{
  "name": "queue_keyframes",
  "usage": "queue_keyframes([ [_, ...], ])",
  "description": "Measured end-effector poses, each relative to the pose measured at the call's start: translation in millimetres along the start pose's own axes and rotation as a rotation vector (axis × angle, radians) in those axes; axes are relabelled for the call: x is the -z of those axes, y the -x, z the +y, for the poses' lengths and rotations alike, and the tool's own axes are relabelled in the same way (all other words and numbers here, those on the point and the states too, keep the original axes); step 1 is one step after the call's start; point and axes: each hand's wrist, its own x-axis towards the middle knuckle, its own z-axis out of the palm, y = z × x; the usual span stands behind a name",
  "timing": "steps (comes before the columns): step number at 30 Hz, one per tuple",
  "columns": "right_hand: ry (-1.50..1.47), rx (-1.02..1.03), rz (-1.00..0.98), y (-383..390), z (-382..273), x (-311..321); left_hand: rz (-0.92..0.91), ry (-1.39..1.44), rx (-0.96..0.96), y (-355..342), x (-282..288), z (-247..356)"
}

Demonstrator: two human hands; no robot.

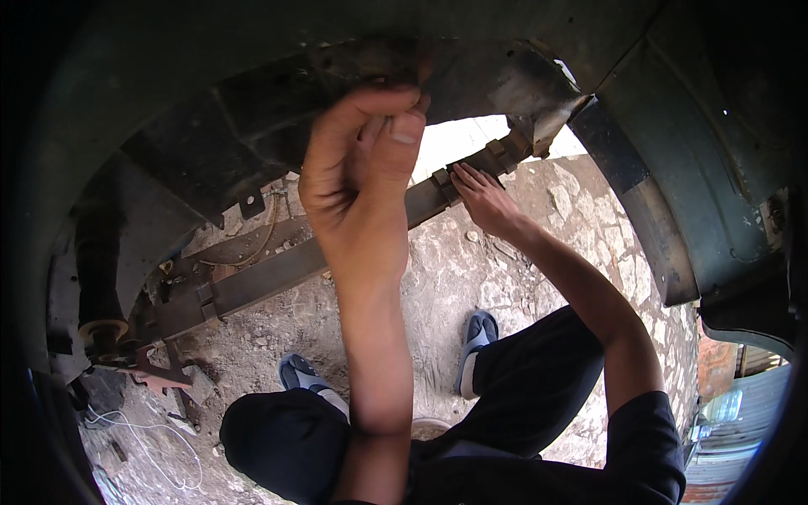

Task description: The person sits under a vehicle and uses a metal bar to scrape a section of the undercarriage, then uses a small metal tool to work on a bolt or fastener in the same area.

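My left hand (362,168) is raised close to the camera under a dark metal wheel arch (269,118). Its fingers are curled in and the thumb presses against them; whatever may be between the fingertips is hidden. Farther down and to the right, my right hand (488,202) lies with outstretched fingers on a brown steel leaf spring (261,278). The spring runs slantwise from lower left to upper right behind my left wrist. Metal clamps (208,303) wrap around it, with one beside my right fingers.
A dark green body panel (707,168) curves down at the right, and a dark cylindrical part (99,261) hangs at the left. Below are stony ground (295,353), my sandalled feet and a white cord (172,429). A clear blue bottle (724,406) stands by corrugated sheeting (749,446).
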Motion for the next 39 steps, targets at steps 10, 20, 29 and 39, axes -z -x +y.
queue_keyframes([
  [10,-0.015,0.000,0.002,0.0,-0.7,0.6,0.035,-0.169,-0.105,3.1,-1.8,-4.7],
  [20,-0.039,0.007,-0.005,0.1,4.5,-1.6,0.071,-0.104,-0.112,0.1,-8.6,-6.2],
  [29,-0.070,0.094,0.023,1.7,16.3,6.5,-0.038,-0.015,-0.153,-5.8,-6.7,-14.4],
  [39,-0.046,0.024,0.044,2.5,10.2,2.8,-0.095,-0.122,-0.239,-5.6,-0.6,-16.7],
])
